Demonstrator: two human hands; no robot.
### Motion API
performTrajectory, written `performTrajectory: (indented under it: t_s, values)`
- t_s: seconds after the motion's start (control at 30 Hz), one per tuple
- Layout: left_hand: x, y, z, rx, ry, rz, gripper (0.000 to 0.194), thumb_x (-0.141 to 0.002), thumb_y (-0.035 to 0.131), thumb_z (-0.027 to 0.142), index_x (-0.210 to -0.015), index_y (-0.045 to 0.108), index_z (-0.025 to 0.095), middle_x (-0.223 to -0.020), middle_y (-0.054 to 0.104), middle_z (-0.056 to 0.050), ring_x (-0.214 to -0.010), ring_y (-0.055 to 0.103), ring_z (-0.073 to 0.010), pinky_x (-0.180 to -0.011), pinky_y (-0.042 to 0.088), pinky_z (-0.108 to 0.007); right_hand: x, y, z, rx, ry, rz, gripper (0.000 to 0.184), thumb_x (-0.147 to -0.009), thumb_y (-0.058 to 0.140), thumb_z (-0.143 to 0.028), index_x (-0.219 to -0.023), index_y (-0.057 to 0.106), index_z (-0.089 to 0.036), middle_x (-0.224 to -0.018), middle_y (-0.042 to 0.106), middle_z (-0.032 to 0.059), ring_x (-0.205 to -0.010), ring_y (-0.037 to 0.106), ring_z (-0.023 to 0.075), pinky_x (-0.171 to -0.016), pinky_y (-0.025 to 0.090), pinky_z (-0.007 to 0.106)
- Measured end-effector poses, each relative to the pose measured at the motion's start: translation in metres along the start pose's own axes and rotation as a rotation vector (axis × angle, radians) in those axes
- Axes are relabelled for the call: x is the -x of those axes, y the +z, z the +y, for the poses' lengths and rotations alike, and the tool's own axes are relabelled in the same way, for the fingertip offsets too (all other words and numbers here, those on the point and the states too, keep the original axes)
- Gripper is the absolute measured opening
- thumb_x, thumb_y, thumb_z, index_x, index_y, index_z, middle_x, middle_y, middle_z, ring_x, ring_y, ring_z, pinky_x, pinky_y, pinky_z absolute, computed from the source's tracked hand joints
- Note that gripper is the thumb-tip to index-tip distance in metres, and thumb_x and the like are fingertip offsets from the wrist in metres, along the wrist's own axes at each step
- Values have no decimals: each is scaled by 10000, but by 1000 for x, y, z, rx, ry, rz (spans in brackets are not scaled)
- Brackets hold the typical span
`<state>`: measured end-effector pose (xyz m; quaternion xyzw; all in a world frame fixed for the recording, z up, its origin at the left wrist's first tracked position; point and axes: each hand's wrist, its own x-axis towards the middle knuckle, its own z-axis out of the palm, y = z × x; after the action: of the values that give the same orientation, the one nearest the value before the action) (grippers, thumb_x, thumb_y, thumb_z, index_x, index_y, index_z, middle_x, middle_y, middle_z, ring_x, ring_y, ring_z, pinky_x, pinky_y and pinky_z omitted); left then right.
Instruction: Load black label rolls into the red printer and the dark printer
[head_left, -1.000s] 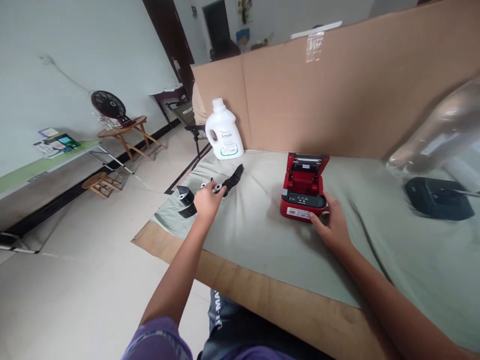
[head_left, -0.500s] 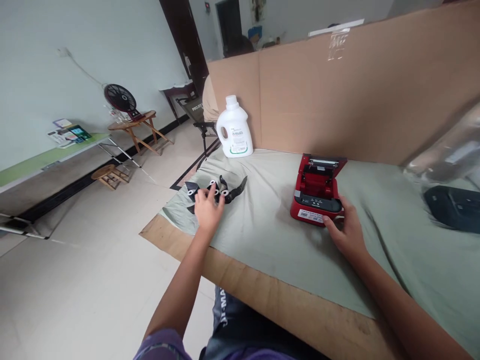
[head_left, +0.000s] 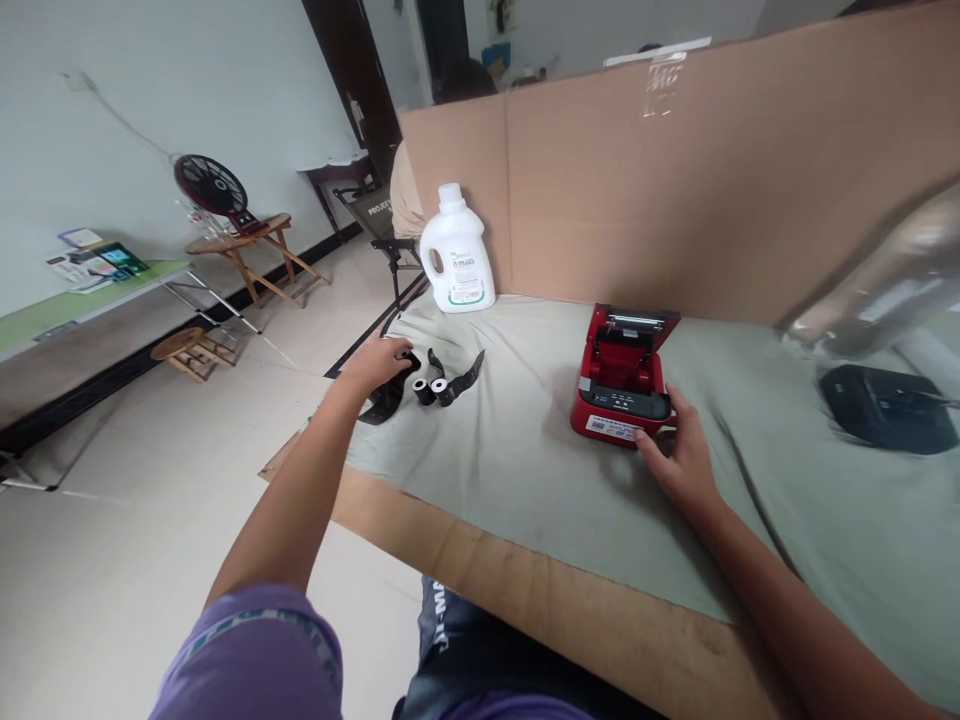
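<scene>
A small red printer [head_left: 621,385] with its lid raised sits on the grey-green cloth [head_left: 525,450]. My right hand [head_left: 679,460] rests against its front right corner, fingers curled on the case. My left hand [head_left: 379,360] reaches to the cloth's left end and closes over a small black paper roll there. Two more black rolls [head_left: 433,389] with white ends lie just right of that hand, beside a strip of black wrapping [head_left: 466,374].
A white detergent jug [head_left: 456,252] stands at the back left against a cardboard wall [head_left: 675,180]. A black device [head_left: 885,405] lies at the right under a clear plastic sheet [head_left: 885,280]. Left of the table are open floor, stools and a fan.
My left hand has shifted left from over the rolls onto the leftmost one. My right hand stays at the printer. The camera view has swung slightly.
</scene>
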<state>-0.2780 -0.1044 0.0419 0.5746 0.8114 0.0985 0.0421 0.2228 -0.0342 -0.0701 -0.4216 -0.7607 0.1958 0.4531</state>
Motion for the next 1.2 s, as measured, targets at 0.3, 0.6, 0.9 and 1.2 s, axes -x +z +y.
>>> performTrajectory:
  t_s: [0.3, 0.6, 0.9, 1.2]
  values:
    - [77, -15, 101, 1027, 106, 93, 663, -768, 757, 579, -1271, 630, 166, -947, 709, -79, -803, 666, -203, -677, 533, -287, -31, -19, -87, 307, -447, 132, 334, -887, 630, -204, -1213, 665, -269, -1111, 683, 101, -1026, 620, 294, -929, 442, 476]
    - [42, 44, 249, 1195, 458, -211, 529, -864, 674, 504, -1273, 609, 175, -1016, 699, -54, -906, 655, -181, -766, 516, -269, -104, -52, -137, 339, -257, -461, 182, -935, 582, -228, -1043, 728, -243, -927, 723, 42, -1009, 593, 252, -1035, 281, 487]
    - [26, 70, 265, 1293, 392, -265, 561, -858, 661, 542, -1267, 614, 161, -1136, 714, -88, -1030, 659, -209, -885, 510, -296, -117, -63, -85, -252, -13, -656, 359, -889, 549, -194, -1197, 726, -246, -1012, 749, 18, -819, 636, 177, -743, 482, 307]
    - [26, 80, 273, 1336, 357, -274, 540, -853, 687, 458, -1284, 620, 141, -1056, 727, -88, -984, 674, -202, -842, 528, -286, -118, -55, -74, -240, 78, -636, 355, -854, 649, -259, -1197, 728, -222, -1013, 751, 36, -820, 647, 180, -737, 502, 311]
